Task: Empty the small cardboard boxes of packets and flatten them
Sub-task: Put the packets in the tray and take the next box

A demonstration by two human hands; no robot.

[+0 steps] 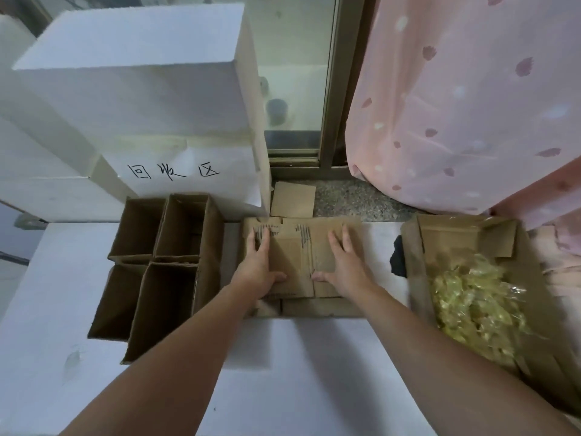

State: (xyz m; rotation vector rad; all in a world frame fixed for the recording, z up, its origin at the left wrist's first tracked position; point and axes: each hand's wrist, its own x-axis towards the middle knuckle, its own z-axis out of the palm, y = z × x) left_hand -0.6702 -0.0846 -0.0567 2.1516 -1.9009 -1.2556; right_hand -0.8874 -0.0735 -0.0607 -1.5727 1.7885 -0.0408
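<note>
— Where is the flattened box [292, 262]?
— It lies on the white table [283, 372], under both hands. The left hand [259, 269] presses its 9 o'clock part, the right hand [345, 265] its 3 o'clock part; fingers straight, palms down, gripping nothing.
— Which way does it run?
— Its long axis goes from 9 to 3 o'clock. The packets [474, 306] lie in the open carton [456, 234] at 3 o'clock, the four small boxes [157, 269] at 9 o'clock.
</note>
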